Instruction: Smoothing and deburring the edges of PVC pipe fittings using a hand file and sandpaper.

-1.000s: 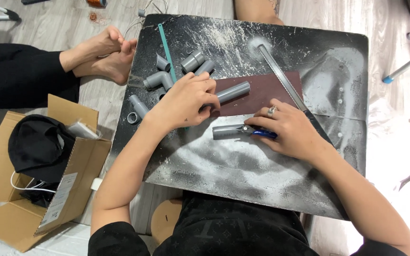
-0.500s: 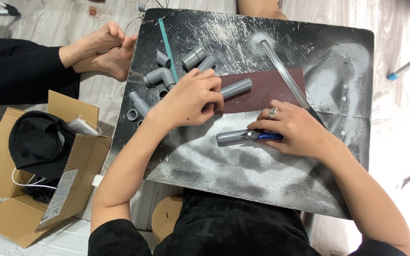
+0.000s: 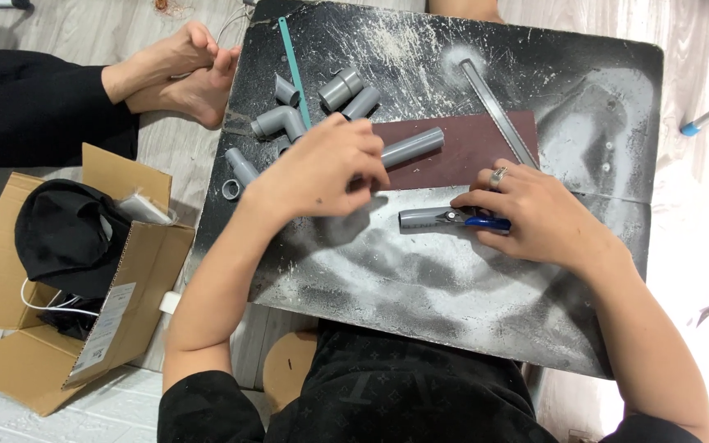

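Head view, looking down on a black, dust-streaked square table [image 3: 420, 279]. Left hand [image 3: 326, 168] rests palm-down, fingers curled over the near end of a short grey plastic pipe section [image 3: 412, 147] lying across a dark red-brown sheet of sandpaper [image 3: 473, 156]; how tight the grip is cannot be told, since the fingers hide the contact. Right hand [image 3: 531, 213], ring on one finger, closes around the blue handle of a small tool [image 3: 486, 222] whose metal tip sits at the end of a second short grey pipe piece [image 3: 424, 217], which lies flat on the table just below the sandpaper. A flat metal ruler [image 3: 498, 123] lies diagonally at the sandpaper's right edge. Grey pipe fittings [image 3: 313, 107], elbows and couplers, cluster at the upper left beside a thin green strip [image 3: 293, 66]. Off the table, left: another person's bare feet [image 3: 174, 78] on the floor, and an open cardboard box [image 3: 84, 344] holding a black cap [image 3: 63, 234].
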